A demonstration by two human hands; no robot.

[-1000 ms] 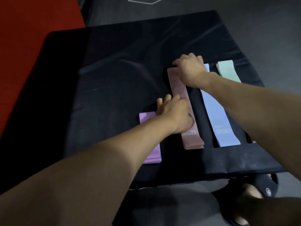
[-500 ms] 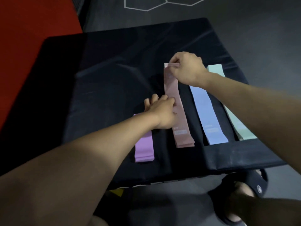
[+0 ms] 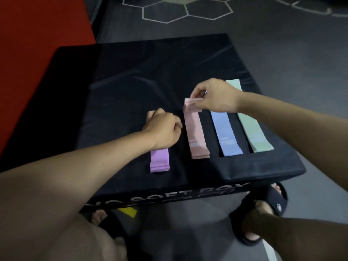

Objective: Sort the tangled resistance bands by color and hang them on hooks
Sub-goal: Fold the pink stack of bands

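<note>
Four band stacks in a row near the front right of a black soft box (image 3: 131, 81), each lying lengthwise from front toward back. From left to right: purple bands (image 3: 160, 161), pink bands (image 3: 195, 136), blue bands (image 3: 226, 136), green bands (image 3: 248, 129). All flat on the box top, side by side with dark gaps between, none touching.

Right hand (image 3: 216, 98) over the far end of the pink stack, thumb and fingers curled, pinching that end and lifting it slightly off the box; near end of the pink stack flat, close to the front edge. Right forearm crossing above the blue and green stacks, hiding part of their far ends.

Left hand (image 3: 163, 129) closed into a loose fist, knuckles up, over the far part of the purple stack and covering it; only the near end of the purple stack showing, toward the front edge. Whether anything sits inside the fist: cannot tell. Small gap between the fist and the left side of the pink stack.

White lettering along the box's front face, partly hidden. A yellow patch (image 3: 128, 211) below it. Black slides (image 3: 263, 208) on both feet just in front of the box. Grey floor with white hexagon lines (image 3: 186, 12) beyond the back edge; red mat (image 3: 37, 34) off the back left corner.
</note>
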